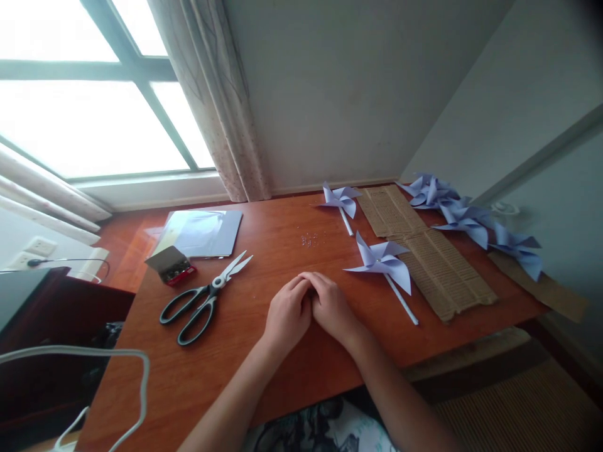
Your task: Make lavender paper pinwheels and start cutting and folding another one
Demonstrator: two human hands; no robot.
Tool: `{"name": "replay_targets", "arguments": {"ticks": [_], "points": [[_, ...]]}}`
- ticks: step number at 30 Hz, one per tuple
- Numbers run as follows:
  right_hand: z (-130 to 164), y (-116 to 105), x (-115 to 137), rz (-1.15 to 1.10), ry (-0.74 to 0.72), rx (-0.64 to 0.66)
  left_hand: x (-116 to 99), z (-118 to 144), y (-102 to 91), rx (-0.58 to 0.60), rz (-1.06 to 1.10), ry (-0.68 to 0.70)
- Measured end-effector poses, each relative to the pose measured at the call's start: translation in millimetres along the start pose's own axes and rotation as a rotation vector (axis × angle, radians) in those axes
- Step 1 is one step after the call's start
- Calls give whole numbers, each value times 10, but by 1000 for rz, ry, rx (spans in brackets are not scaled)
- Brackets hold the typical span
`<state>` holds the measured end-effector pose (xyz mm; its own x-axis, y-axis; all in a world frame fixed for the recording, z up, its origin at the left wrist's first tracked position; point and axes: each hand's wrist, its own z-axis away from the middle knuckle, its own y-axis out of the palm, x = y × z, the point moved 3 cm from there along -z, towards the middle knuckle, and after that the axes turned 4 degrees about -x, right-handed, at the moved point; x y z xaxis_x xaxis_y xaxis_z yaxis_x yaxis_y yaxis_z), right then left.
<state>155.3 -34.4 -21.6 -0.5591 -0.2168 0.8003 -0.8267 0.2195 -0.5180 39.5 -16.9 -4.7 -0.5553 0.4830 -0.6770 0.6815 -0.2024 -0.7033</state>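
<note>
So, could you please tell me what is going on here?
A person's bare left hand and right hand meet over the red-brown wooden table, with nothing visibly held. Two pale lilac paper pinwheels on white sticks lie to their right, near flat brown cardboard. Open, black-handled metal scissors lie to their left, by an open red box.

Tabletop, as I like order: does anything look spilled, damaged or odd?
Yes: tiny pale bits lie scattered on the table beyond the left hand and right hand, like spilled scraps. The cardboard has a ragged near edge, as if torn.
</note>
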Motion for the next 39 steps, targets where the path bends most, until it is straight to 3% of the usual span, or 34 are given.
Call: {"name": "replay_targets", "arguments": {"ticks": [17,19,21,25,27,29,33,39], "points": [[33,18,51,25,-42,-1,78,50,30,-41,80,37],[78,-117,126,45,-55,-28,62,58,24,-24,81,46],[135,-446,169,80,-34,-161,28,70,25,4,46,55],[237,-1502,-99,213,206,-513,-131,106,102,85,-57,65],[253,-1959,-387,359,365,-540,-277,121,198,173,-40,90],[246,-2209,-682,512,516,-412,-463,122,327,295,0,153],[182,-2162,-986,497,583,-159,-810,30,590,414,-54,268],[-25,-1895,-920,566,635,-84,-1014,-191,875,335,-216,360]]}}
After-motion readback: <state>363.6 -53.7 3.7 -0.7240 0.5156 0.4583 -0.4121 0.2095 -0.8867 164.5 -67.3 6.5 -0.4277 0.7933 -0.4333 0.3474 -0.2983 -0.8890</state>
